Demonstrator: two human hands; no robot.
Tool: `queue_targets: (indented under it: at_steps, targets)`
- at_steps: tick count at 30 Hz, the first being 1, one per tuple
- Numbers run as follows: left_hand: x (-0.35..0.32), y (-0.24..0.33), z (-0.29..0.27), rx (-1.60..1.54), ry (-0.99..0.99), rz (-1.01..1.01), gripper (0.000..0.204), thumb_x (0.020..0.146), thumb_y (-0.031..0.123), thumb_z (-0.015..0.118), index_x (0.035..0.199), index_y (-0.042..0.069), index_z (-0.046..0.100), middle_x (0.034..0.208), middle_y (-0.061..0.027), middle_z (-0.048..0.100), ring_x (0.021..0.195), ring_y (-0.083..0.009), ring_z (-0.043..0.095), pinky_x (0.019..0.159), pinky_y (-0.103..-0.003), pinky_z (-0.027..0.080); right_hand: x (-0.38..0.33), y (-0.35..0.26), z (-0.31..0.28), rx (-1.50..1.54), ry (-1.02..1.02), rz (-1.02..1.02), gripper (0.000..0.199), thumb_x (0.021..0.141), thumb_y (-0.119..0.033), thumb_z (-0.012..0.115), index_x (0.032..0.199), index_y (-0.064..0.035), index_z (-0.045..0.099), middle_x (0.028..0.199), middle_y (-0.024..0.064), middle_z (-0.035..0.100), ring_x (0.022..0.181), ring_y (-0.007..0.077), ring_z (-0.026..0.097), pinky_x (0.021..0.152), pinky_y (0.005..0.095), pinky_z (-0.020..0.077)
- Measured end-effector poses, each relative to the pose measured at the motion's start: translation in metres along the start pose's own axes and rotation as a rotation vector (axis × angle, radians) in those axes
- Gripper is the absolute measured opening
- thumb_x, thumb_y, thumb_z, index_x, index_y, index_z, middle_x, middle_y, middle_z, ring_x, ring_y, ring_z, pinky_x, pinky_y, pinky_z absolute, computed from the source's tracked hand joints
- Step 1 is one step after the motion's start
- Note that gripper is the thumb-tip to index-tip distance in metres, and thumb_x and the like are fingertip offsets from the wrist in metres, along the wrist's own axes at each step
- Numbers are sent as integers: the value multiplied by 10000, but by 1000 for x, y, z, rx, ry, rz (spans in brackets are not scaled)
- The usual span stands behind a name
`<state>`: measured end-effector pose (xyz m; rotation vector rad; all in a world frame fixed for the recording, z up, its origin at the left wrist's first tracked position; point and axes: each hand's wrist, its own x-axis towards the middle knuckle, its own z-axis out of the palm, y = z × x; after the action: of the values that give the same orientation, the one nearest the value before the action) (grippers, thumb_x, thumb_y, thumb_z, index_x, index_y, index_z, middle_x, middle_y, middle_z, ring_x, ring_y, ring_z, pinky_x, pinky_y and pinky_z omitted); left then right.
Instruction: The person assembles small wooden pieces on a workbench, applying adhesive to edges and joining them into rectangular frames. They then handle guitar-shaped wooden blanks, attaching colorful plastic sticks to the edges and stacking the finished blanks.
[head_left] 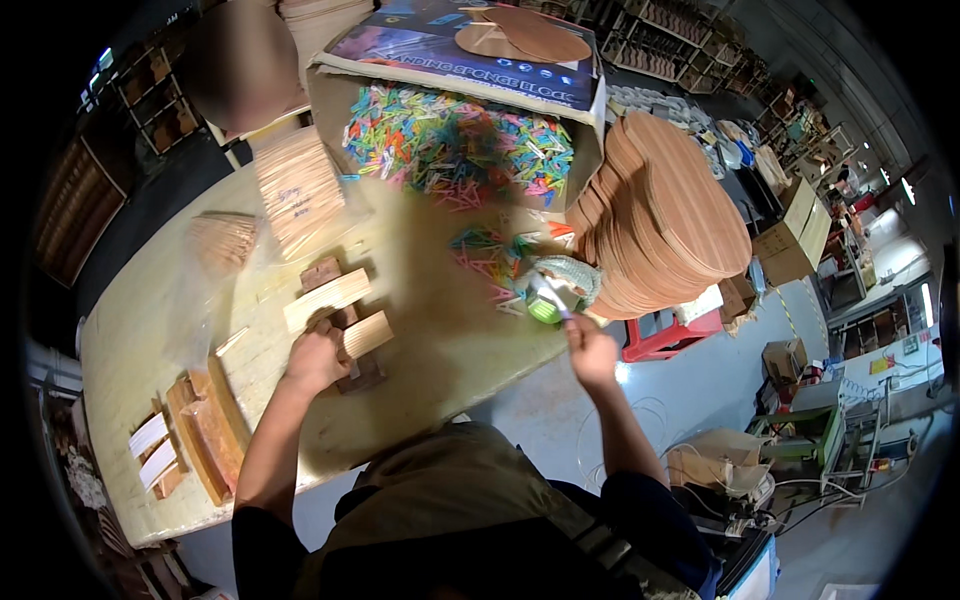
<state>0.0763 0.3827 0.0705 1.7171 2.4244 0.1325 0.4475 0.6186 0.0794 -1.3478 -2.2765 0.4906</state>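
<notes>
My left hand (318, 355) is closed at the near end of a bundle of pale wooden strips (367, 335), its fingertips partly hidden. A second pale bundle (328, 301) lies just beyond, and both rest across a dark brown wooden block (321, 272). My right hand (592, 352) grips the light handle of what looks like a brush (552, 296). Its far end dips into a green tub (543, 309) with white stuff in it, at the table's right edge. A pale cloth (572, 275) lies against the tub. Loose coloured clothespins (480, 252) are heaped beside it.
A carton (340, 62) full of small clothespins (440, 140) stands at the back. Right of it rises a stack of guitar-shaped boards (690, 200). Bagged wooden strips (297, 190) lie back left. A wooden form (205, 435) sits front left. A red stool (670, 338) stands below the boards.
</notes>
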Motion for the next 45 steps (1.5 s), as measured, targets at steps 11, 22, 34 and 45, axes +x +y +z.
queue_targets:
  at_steps: [11,22,34,45]
  targets:
    - [23,86,43,-1556,98,-143,294,906,265,556,1064,17,567,901,-25,584,815,-151,553,737,-289,458,25,35,-27,-694,4,-285,163,765,-57,558,880,-36,672,803,127,658,733,264,664,626,366,541]
    - [24,119,49,-2146,-271,-347,393,946,389,442,1120,55,555,885,-68,593,740,-183,584,623,-312,511,39,41,-32,-477,-237,-37,246,810,-249,614,782,-28,717,793,202,677,756,377,669,730,445,546]
    - [48,154,57,-2356,-498,-287,414,950,409,434,1129,55,551,910,-89,579,729,-193,553,599,-309,501,40,37,-24,-244,-254,4,206,823,-263,648,878,-82,731,831,193,677,772,351,666,745,437,531]
    - [81,192,58,-2623,-827,-330,512,897,473,518,1060,-12,547,841,-83,560,663,-182,504,566,-279,456,13,27,-36,709,-431,288,223,899,-243,660,884,-22,685,638,19,572,520,95,494,486,233,379]
